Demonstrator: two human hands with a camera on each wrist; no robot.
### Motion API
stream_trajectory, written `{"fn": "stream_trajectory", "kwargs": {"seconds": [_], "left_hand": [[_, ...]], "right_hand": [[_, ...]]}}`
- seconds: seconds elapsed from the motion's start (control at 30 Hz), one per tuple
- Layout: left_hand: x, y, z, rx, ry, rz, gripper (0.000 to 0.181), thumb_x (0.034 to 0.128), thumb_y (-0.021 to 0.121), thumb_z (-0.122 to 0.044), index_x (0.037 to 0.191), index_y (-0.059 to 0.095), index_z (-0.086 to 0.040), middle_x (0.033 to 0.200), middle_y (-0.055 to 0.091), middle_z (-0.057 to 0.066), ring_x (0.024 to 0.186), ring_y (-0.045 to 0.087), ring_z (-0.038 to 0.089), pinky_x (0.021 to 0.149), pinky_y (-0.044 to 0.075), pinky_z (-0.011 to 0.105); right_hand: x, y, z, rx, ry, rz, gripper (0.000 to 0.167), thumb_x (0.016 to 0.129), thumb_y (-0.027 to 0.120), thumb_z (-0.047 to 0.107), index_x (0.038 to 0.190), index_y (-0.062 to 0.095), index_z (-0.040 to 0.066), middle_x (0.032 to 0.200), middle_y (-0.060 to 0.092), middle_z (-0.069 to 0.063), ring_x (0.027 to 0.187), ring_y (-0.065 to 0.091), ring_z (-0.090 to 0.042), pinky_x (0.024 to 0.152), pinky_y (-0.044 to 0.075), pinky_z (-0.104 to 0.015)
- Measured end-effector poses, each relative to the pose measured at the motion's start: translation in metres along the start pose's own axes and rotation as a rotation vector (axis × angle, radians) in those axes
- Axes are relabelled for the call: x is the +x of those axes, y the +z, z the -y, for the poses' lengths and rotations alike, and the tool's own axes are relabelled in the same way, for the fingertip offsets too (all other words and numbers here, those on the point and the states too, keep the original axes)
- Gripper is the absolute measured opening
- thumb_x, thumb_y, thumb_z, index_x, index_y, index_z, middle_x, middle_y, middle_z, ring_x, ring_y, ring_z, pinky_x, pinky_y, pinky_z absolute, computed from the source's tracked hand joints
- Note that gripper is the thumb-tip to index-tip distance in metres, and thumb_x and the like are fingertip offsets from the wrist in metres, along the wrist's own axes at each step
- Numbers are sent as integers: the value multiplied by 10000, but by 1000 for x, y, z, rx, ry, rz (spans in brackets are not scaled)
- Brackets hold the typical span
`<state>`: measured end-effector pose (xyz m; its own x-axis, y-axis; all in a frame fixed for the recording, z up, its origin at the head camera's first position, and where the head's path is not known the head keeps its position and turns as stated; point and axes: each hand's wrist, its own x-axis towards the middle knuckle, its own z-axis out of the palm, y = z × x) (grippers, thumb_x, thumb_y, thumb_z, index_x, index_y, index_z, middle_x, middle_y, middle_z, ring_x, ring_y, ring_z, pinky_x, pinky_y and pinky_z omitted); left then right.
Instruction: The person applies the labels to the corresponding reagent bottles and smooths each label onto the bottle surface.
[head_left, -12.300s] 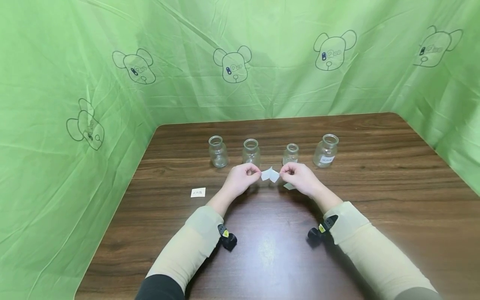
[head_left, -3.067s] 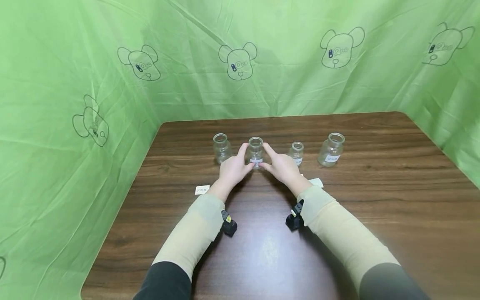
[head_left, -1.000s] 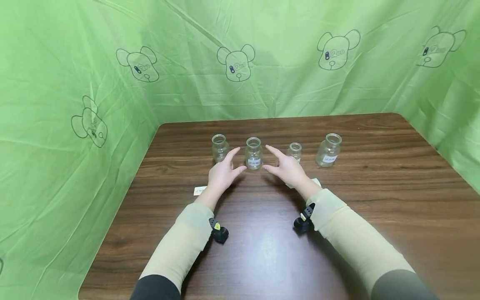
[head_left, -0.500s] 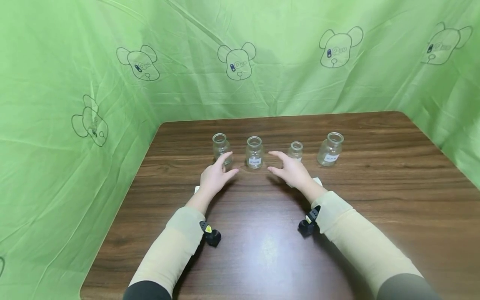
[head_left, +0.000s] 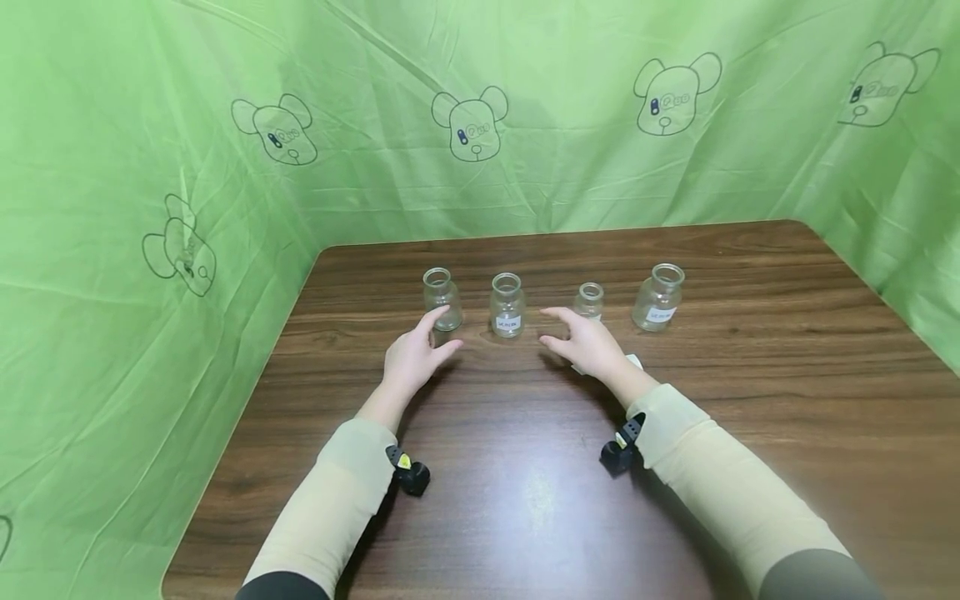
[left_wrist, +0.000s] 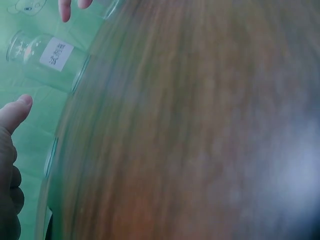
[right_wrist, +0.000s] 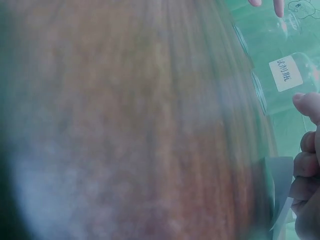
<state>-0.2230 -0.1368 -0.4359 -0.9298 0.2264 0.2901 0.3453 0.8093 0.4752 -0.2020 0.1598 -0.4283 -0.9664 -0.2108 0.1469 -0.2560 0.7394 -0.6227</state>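
Observation:
Several clear glass jars stand upright in a row, mouths uncovered. The second jar from the left (head_left: 507, 304) carries a white handwritten label (left_wrist: 56, 54) on its front. Left of it, my left hand (head_left: 411, 360) hovers with thumb and fingers spread, near the leftmost jar (head_left: 441, 292), on which no label shows. My right hand (head_left: 590, 346) is held likewise on the other side, in front of the small labelled jar (head_left: 590, 293); it holds nothing. White paper pieces (right_wrist: 280, 185) lie under the right hand, partly hidden by it.
At the right end of the row is a wide labelled jar (head_left: 658, 298). The brown wooden table (head_left: 510, 467) has a green curtain (head_left: 555, 175) with mouse-face drawings behind it and along its sides.
Earlier both hands pinched small white paper pieces; later they pressed around the second jar, which now shows a label. Since then they have parted, the left moving further left and covering a loose label.

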Motion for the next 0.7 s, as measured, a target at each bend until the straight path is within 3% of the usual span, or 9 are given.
{"fn": "stream_trajectory", "kwargs": {"seconds": [0.3, 0.7], "left_hand": [[-3, -13, 13, -38, -77, 84, 557, 821, 650, -498, 1316, 495, -296, 674, 490, -24, 502, 453, 150, 488, 356, 337], [-13, -23, 32, -107, -60, 110, 473, 841, 645, -438, 1264, 560, -243, 685, 484, -11, 552, 434, 157, 503, 355, 322]], "right_hand": [[0, 0, -3, -19, 2, 10, 403, 880, 629, 352, 1233, 574, 165, 579, 504, 20, 456, 474, -118, 497, 392, -327], [-4, -2, -1, -11, 28, 46, 398, 883, 622, 326, 1230, 577, 136, 557, 547, 52, 432, 508, -113, 506, 414, -318]]}}
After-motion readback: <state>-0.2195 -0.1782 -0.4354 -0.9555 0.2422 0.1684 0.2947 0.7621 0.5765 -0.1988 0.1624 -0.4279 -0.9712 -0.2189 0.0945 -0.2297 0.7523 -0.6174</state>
